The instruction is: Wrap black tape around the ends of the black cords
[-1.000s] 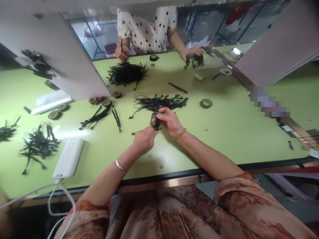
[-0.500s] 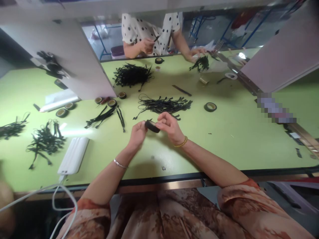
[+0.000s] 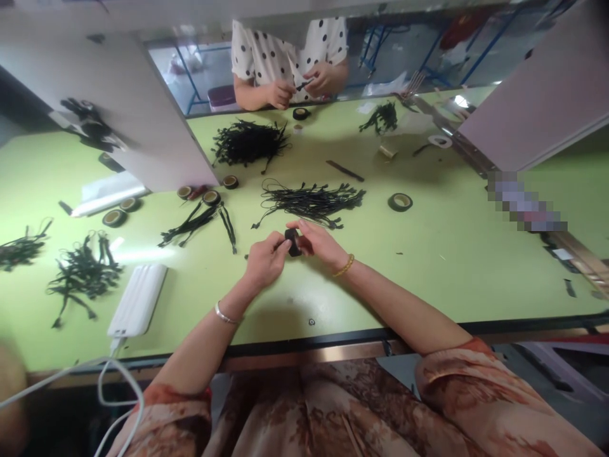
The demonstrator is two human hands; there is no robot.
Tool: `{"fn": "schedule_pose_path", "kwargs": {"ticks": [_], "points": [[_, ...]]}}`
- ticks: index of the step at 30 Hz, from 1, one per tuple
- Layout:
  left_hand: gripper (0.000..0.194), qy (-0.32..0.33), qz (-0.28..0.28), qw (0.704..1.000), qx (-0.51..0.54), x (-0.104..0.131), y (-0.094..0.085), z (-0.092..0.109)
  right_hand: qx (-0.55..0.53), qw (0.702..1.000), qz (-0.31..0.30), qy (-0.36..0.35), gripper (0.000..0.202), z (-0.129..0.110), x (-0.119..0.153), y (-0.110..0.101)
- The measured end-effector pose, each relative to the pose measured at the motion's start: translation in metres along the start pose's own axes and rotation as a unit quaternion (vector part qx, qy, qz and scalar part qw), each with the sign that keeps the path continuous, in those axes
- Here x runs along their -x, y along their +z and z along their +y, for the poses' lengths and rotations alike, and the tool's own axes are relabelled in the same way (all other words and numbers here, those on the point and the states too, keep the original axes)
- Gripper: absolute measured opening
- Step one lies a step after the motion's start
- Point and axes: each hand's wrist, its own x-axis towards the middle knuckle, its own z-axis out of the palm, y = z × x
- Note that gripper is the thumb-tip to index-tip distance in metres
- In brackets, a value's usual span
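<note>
Soft light over the green table (image 3: pixel 466 266); 1 white glare streak (image 3: pixel 145 253), left; faint shadows; slight blur; 1 pixelated patch (image 3: pixel 526 202), right.

Seeing a white rectangular plastic power bank (image 3: pixel 137 299) lying on the left of the pale green desk (image 3: pixel 428 273), with a white cable (image 3: pixel 115 346) running from its near end. Noticing a sheet of whitish translucent plastic film (image 3: pixel 107 197) resting by the base of a tall white panel (image 3: pixel 164 127), and a black object (image 3: pixel 90 124), too blurred to tell, hanging on that panel's face. Seeing a small gold-coloured spool (image 3: pixel 387 151) lying toward the far side, near a flat white ring-shaped roll (image 3: pixel 440 141) resting beside a long metal rail (image 3: pixel 469 152). Spotting a second white panel (image 3: pixel 547 95) standing at right. Looking across at a person (image 3: pixel 266 57) wearing a white black-dotted top, with blue metal frames (image 3: pixel 373 47) standing behind.
</note>
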Motion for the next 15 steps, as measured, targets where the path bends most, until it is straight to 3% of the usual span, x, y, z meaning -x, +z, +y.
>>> {"fn": "schedule_pose_path", "kwargs": {"ticks": [3, 6, 15], "points": [[0.026, 0.089, -0.031, 0.987, -0.133, 0.005, 0.004, 0.002, -0.041, 0.998, 0.016, 0.051, 0.043, 0.002, -0.003, 0.000], [0.029, 0.138, -0.049, 0.969, -0.200, 0.008, 0.010, 0.001, -0.065, 0.994, 0.049, 0.073, 0.033, 0.002, -0.004, 0.000], [0.034, 0.205, -0.091, 0.951, -0.212, 0.011, 0.018, 0.002, -0.154, 0.983, 0.080, 0.061, 0.049, -0.007, -0.003, -0.005]]}}
